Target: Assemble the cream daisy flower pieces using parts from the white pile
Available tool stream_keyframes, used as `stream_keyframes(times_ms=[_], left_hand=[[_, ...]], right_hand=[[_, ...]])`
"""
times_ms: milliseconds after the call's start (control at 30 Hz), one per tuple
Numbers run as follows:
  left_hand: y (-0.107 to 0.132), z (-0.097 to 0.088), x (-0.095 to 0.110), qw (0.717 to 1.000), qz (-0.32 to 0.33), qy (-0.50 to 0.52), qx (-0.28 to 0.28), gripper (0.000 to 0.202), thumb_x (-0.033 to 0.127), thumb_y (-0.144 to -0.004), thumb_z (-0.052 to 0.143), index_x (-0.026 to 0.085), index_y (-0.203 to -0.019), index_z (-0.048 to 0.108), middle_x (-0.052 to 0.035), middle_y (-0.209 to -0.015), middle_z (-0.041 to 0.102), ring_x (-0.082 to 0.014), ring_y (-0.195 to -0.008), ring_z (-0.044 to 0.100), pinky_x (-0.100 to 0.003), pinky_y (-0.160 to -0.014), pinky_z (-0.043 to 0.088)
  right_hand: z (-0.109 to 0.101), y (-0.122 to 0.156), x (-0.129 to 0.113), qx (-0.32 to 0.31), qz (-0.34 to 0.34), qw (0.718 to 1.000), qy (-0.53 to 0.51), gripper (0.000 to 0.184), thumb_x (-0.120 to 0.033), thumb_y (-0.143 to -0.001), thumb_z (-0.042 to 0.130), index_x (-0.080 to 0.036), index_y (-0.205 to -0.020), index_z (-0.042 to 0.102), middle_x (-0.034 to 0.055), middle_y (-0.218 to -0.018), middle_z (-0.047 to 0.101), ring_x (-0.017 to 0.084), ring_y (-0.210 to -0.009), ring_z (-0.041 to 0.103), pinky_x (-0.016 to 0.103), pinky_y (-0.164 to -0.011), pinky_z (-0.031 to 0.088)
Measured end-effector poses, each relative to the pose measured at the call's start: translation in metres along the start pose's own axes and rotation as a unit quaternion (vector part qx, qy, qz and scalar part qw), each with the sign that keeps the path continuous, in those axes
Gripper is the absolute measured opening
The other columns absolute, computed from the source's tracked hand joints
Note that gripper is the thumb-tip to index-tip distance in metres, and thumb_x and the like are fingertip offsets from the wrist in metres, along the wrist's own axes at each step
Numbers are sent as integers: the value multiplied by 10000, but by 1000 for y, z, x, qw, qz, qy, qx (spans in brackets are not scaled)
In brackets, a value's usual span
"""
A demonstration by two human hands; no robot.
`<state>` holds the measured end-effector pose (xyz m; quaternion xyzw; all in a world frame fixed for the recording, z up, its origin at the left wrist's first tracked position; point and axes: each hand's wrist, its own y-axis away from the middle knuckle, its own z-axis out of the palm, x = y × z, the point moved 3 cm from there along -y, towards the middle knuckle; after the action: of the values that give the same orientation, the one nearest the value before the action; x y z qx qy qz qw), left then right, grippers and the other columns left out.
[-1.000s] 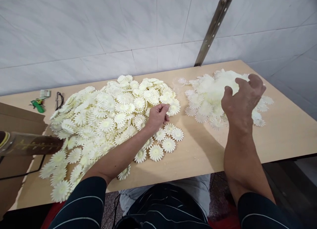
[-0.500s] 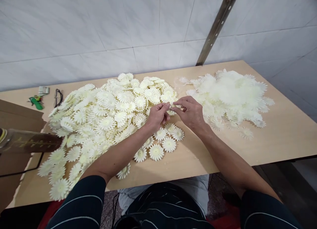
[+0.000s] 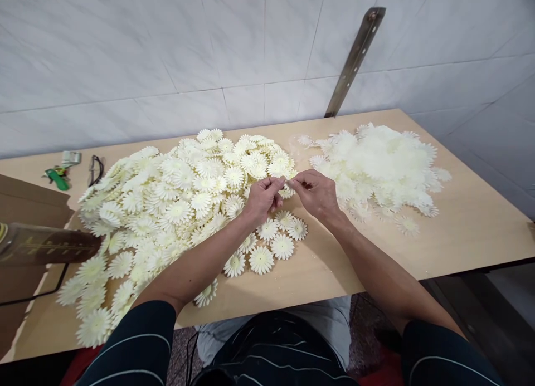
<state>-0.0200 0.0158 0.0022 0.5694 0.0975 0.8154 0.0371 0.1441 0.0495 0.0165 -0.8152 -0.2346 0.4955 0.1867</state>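
My left hand point(image 3: 263, 198) and my right hand point(image 3: 315, 193) meet fingertip to fingertip above the table, both closed in a pinch. Whatever lies between the fingertips is too small to make out. Below and to the left spreads a big heap of cream-white artificial daisy flower heads point(image 3: 178, 210) with pale yellow-green centres. Several single flower heads point(image 3: 282, 246) lie flat on the wood just under my hands. Right of my right hand is a second pile of thinner, whiter, more see-through flower petal pieces point(image 3: 384, 163).
The wooden table point(image 3: 460, 235) stands against a tiled wall point(image 3: 238, 40). A metal bracket point(image 3: 355, 63) leans there. At left are a green-handled tool point(image 3: 57, 178), glasses point(image 3: 96, 170), a cardboard box point(image 3: 31, 213) and a brown-tinted bottle point(image 3: 50, 243).
My right hand's fingers have drawn in closer together and now meet the left fingertips. The whole view has shifted slightly; the piles look the same.
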Motion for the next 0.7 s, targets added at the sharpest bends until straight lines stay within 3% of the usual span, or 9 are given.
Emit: stream_keyframes(times_ms=[133,267,467,600,700], left_hand=[[1,1,1,1000,-17,12,5,478,554,-795,970,184,-770,669,35,-433,560,-76,-329,461,-182,-344,232],[2,0,0,999,-26,19,5,449,527,-806,971,180,-784,687,44,-435,547,-71,-328,447,-181,-348,241],[1,0,1,1000,-19,21,3,460,517,-790,984,179,-762,673,53,-478,566,-64,-341,459,-179,-341,251],[1,1,2,999,-7,31,0,452,474,-774,997,160,-775,672,-14,-742,754,-38,-383,508,-180,-333,261],[1,0,1,999,-10,37,-2,459,496,-785,988,157,-798,679,-36,-807,777,-38,-403,530,-182,-345,296]], right_hand=[[-1,-1,2,5,70,997,-36,198,-428,-876,874,-232,-865,849,70,-925,839,212,-747,729,364,-705,612],[-2,-1,4,-7,112,992,-49,291,-531,-869,859,-248,-802,846,56,-843,833,242,-780,752,390,-732,615],[-4,0,-3,-5,80,997,-17,261,-450,-933,794,-245,-772,803,45,-845,817,238,-787,738,382,-746,600],[-4,0,-5,-4,45,999,4,267,-406,-986,710,-239,-792,787,62,-876,816,244,-826,748,393,-805,606],[-3,0,-4,6,49,999,5,266,-407,-977,722,-242,-778,782,59,-871,815,243,-810,744,393,-789,610]])
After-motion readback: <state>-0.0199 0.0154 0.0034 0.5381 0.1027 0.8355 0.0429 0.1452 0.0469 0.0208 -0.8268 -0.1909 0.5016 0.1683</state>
